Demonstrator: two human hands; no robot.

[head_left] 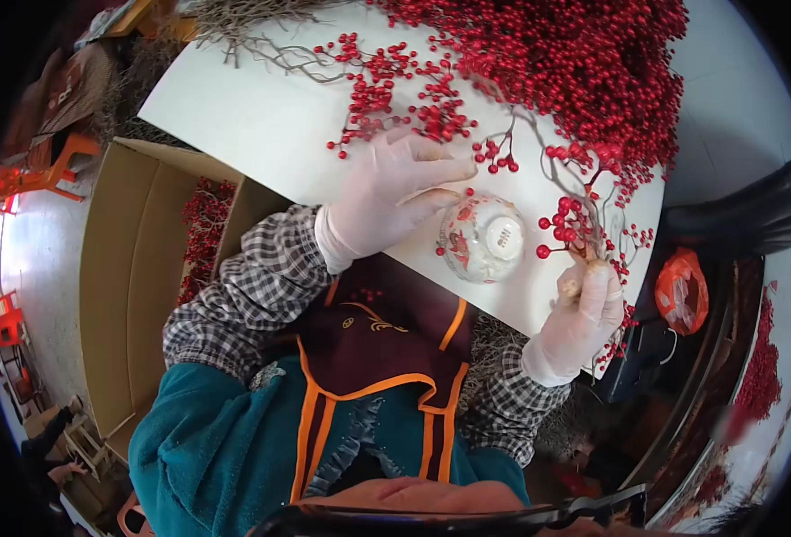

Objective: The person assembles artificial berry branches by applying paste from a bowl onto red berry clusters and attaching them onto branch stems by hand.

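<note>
My left hand point(395, 192), in a white glove, reaches over the white table point(261, 116) with thumb and forefinger apart. One loose red berry shows near its fingertips. Just beside those fingers, a flower-patterned bowl point(476, 242) rests upside down, its foot ring facing up. My right hand point(583, 309), also gloved, is closed round the lower stem of a berry branch point(583, 192). That twisted brown branch carries clusters of red berries and leans up toward the large heap of berry branches point(556, 63). My right fingers partly hide the stem's end.
Bare twigs point(243, 31) and red berry sprigs point(386, 85) lie along the table's far side. An open cardboard box point(131, 268) with berry branches inside stands at left. On the right are an orange plastic bag point(682, 291) and dark boots point(744, 210). Orange stools point(51, 174) stand farther left.
</note>
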